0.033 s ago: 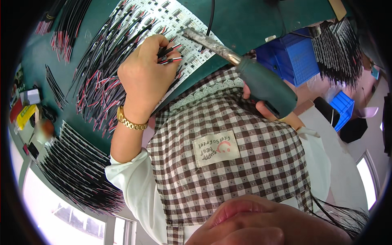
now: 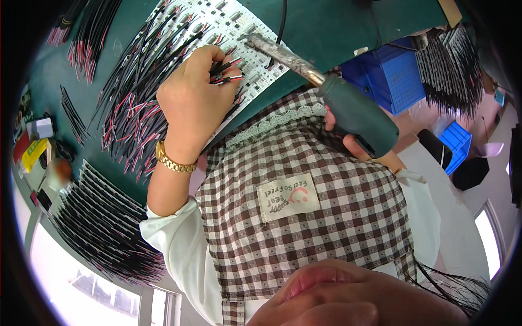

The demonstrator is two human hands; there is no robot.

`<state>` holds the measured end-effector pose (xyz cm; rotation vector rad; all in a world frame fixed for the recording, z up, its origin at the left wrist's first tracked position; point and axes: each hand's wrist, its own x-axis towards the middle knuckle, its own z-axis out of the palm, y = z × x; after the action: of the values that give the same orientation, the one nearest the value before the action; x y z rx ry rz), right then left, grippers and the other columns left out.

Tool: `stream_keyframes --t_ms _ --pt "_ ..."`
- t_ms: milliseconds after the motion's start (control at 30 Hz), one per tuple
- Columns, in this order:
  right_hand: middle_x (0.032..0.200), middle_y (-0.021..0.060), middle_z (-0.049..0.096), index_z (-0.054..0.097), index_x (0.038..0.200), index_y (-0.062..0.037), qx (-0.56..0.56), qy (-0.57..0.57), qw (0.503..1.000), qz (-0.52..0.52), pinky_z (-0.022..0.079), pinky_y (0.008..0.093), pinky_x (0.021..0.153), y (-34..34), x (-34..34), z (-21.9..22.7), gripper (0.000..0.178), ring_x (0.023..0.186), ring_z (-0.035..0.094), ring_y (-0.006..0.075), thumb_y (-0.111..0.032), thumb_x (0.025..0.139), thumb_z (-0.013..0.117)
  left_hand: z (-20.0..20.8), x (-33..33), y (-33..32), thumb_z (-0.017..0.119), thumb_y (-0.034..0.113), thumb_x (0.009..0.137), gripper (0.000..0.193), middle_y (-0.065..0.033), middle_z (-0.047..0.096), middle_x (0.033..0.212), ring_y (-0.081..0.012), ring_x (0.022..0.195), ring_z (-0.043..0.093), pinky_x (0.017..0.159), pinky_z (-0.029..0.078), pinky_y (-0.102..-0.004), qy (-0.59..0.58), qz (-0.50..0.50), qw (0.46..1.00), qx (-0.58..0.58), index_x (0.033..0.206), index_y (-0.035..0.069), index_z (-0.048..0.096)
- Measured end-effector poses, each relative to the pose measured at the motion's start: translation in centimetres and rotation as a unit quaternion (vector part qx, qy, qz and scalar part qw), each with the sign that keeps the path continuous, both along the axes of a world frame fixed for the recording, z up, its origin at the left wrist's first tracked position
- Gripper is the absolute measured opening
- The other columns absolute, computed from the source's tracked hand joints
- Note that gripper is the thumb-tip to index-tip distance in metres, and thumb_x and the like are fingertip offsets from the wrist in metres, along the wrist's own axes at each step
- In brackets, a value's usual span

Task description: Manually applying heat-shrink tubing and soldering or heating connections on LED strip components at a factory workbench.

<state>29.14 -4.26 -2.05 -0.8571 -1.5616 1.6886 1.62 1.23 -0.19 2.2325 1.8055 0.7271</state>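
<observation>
Left hand (image 2: pixel 196 95), upper centre of frame: fingers closed on few black wires (image 2: pixel 230 80) with red and white ends, over white circuit board (image 2: pixel 260 82). Right hand (image 2: pixel 356 148), right of centre: wrapped round grip of soldering tool (image 2: pixel 338 95), mostly hidden behind it; tip at board, contact unclear. Wires look light, limp: pinch near ends. Tool likely rigid, heftier, shaft probably hot: hold by green grip only. Board probably stiff, fragile: take by edges. Around: green desk (image 2: pixel 326 27); blue bin (image 2: pixel 389 76), upper right.
</observation>
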Motion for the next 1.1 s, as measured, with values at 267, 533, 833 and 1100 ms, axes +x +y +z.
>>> stream_keyframes --t_ms 267,533,833,1100 --pt "0.085 0.0073 0.052 0.052 0.099 0.0012 0.112 -0.137 0.983 0.042 0.041 0.0299 0.069 0.9 1.2 0.2 0.050 0.076 0.049 0.0178 -0.047 0.086 0.055 -0.2 -0.1 0.3 0.074 0.012 0.067 0.016 -0.0049 0.063 0.065 -0.0165 0.055 0.061 0.052 0.047 -0.0259 -0.078 0.045 0.992 -0.089 0.081 0.008 0.066" --pt "0.089 0.0075 0.051 0.052 0.101 0.0013 0.011 -0.118 0.992 0.029 0.041 0.0298 0.070 -1.8 2.0 -1.0 0.056 0.077 0.050 0.0172 -0.053 0.087 0.054 -0.3 0.0 0.0 0.075 0.013 0.068 0.017 -0.0062 0.065 0.069 -0.0155 0.058 0.063 0.055 0.048 -0.0254 -0.100 0.033 0.987 -0.123 0.082 0.007 0.067" --pt "0.088 0.0073 0.052 0.052 0.105 0.0021 -0.029 -0.113 0.993 0.007 0.043 0.0295 0.071 -2.3 2.0 -1.4 0.055 0.078 0.051 0.0159 -0.050 0.088 0.055 -0.9 0.2 -0.2 0.075 0.014 0.068 0.018 -0.0061 0.066 0.071 -0.0165 0.059 0.063 0.056 0.048 -0.0263 -0.080 0.020 0.991 -0.102 0.083 0.008 0.067" --pt "0.085 0.0080 0.053 0.051 0.106 0.0037 0.007 -0.092 0.995 -0.031 0.040 0.0284 0.067 -2.5 2.7 -1.8 0.061 0.075 0.050 0.0158 -0.054 0.086 0.054 -0.4 0.1 -0.5 0.074 0.015 0.071 0.018 -0.0075 0.066 0.072 -0.0174 0.060 0.063 0.057 0.048 -0.0266 -0.088 0.035 0.985 -0.147 0.087 0.007 0.068"
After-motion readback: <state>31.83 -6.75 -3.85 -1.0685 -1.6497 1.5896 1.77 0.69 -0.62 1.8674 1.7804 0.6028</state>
